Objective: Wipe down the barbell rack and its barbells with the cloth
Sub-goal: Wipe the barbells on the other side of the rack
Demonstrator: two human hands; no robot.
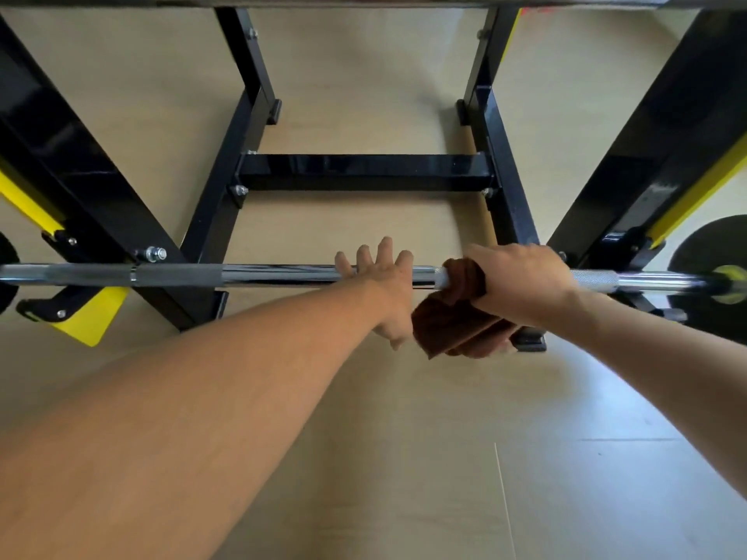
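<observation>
Cloth on barbell, both hands at the bar.
Right hand [521, 282] clenches brown cloth [456, 313] around barbell [283, 275] resting across black rack [366, 171]; left hand [384, 284] lies beside it, fingers spread over bar.

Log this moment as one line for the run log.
right hand: cloth clamped on bar | left hand: open, on bar | rack: untouched
</observation>
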